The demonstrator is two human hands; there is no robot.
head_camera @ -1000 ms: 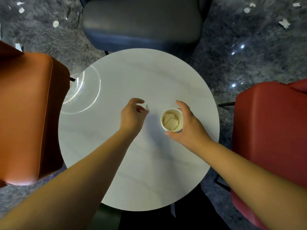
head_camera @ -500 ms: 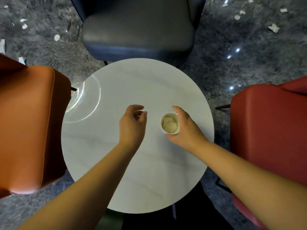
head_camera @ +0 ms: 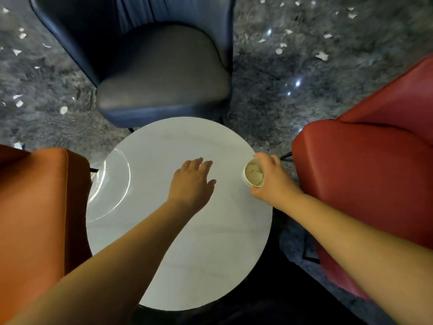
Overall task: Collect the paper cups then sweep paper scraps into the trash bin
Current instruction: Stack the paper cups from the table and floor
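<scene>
A: Right hand (head_camera: 273,179) at about three o'clock on the round white surface (head_camera: 164,254), fingers curled round the paper cup (head_camera: 254,175) right at the rim of the table edge. Torn scraps sit inside the cup.

B: And the left hand (head_camera: 192,181)?

A: Spread flat, palm down, fingers straight and pointing to twelve, near the middle of the surface. It holds nothing. I can't tell whether the palm touches the top or hovers just above.

B: So what makes this step go well?

A: My read: keep the cup upright so the scraps don't tip out, and carry it clear of the red chair (head_camera: 365,174) at three o'clock. The surface itself shows no loose scraps that I can see.

B: Plenty left, though.

A: Yes, paper scraps (head_camera: 322,56) are scattered over the grey floor (head_camera: 269,95) at one o'clock and at ten, either side of the dark blue chair (head_camera: 161,73). No trash bin in sight, so sweeping looks not yet begun. Both forearms reach in from six, the left one long across the surface beside the orange chair (head_camera: 35,207).
</scene>
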